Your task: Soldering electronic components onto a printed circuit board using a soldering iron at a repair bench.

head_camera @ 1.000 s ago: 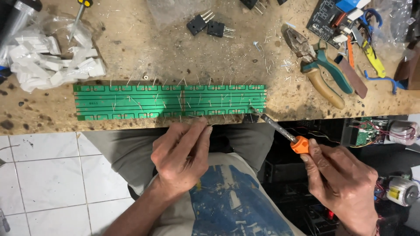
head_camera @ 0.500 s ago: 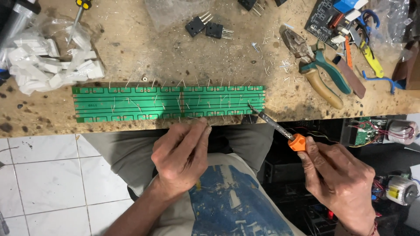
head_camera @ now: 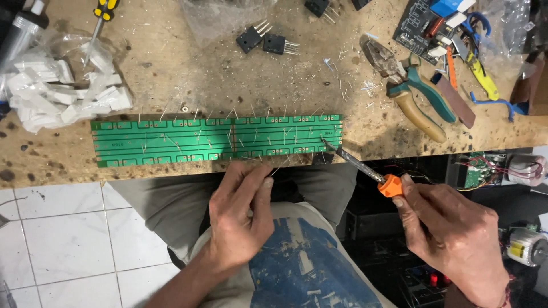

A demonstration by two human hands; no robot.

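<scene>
Both hands work at the wooden counter (head_camera: 171,74) edge: on it lies a long green circuit board (head_camera: 217,140); right hand (head_camera: 451,228) grips an orange-handled soldering iron (head_camera: 365,169), tip touching the board's right end; left hand (head_camera: 240,214) pinches thin solder wire (head_camera: 279,169).

Bare wood lies open on the bench (head_camera: 188,74) beyond the green circuit board (head_camera: 217,140) (its upright wire leads bristle along both edges). White blocks (head_camera: 63,94) crowd the far left, pliers (head_camera: 414,91) and clutter the far right, two black transistors (head_camera: 265,41) mid-far.
</scene>
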